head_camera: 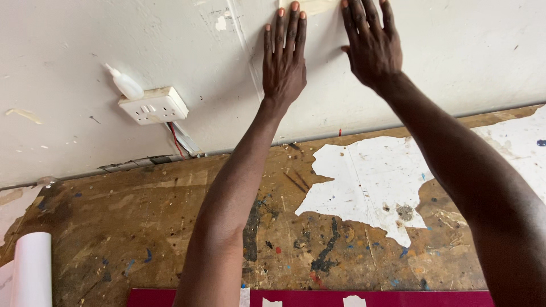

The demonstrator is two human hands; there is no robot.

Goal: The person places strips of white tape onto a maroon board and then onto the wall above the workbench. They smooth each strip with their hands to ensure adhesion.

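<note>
Both hands lie flat and spread against the white wall (455,51), fingers pointing up, holding nothing. The left hand (283,59) and the right hand (372,42) press side by side on a pale sheet (324,34) that lies against the wall near the top edge of the view; its upper part runs out of the picture, so how far it reaches cannot be told. Under the 2 palms the sheet looks flush with the wall, which suggests the pressing is well along; whether its top edge is down cannot be told. A beige strip (314,5) shows above the fingertips.

To the left, well apart from the left hand, a white wall socket (153,105) hangs crooked with a small white squeeze bottle (126,84) resting on it and a red wire (175,141) trailing beneath. Open wall lies between socket and hands, and more to the right of the right hand. Below, the paint-spattered worktop (142,227) meets the wall; a white roll (31,270) lies at its left edge and a dark red board (307,298) along its near edge.
</note>
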